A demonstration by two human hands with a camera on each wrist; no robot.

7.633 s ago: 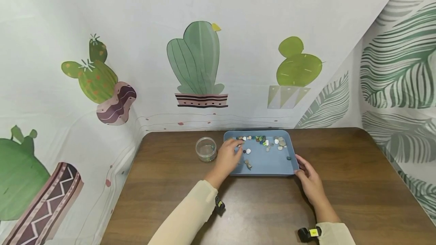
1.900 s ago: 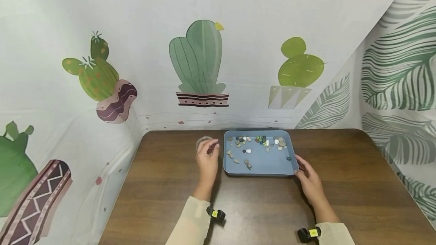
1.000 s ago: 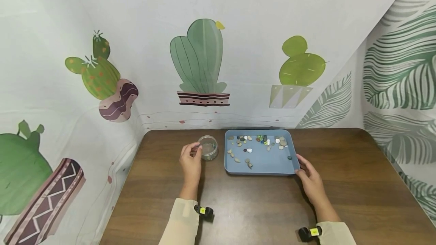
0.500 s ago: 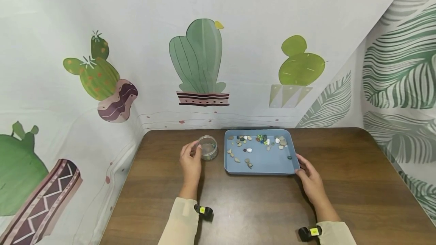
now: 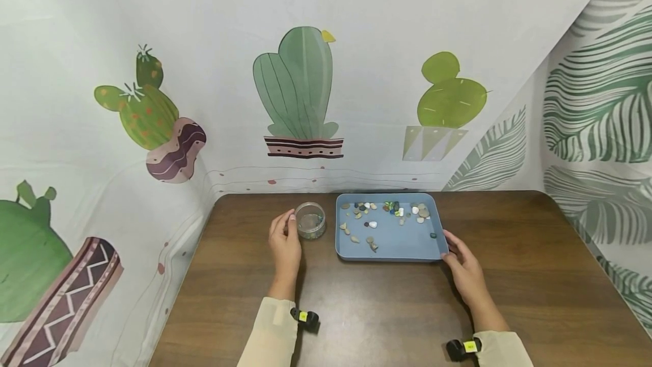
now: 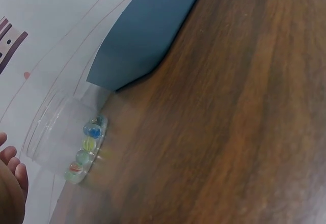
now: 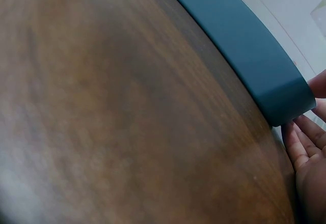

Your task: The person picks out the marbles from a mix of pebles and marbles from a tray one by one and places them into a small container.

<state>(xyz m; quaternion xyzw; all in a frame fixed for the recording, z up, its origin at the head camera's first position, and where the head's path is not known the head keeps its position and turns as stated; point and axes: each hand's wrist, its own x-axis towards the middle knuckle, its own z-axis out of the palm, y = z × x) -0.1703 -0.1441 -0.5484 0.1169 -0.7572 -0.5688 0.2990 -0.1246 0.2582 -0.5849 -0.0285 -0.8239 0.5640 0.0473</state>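
My left hand is just left of a clear round jar, its fingers relaxed and nothing held. In the left wrist view, the fingertips are apart from the jar wall. Several glass marbles lie on the jar's bottom. My right hand holds the near right corner of a shallow blue tray, thumb at the rim and fingers along the outside. Inside the tray are small stones in groups: a white pebble, grey pebbles, tan shell-like pieces and a dark stone.
Both jar and tray stand near the back edge of a brown wooden table. Behind it hangs a white cloth printed with cacti. Each wrist wears a small black camera, such as the left one.
My left hand worked over the tray, then above the jar, then moved to the jar's left side. Lately its thumb has drawn back from the jar. The right hand has stayed at the tray corner.
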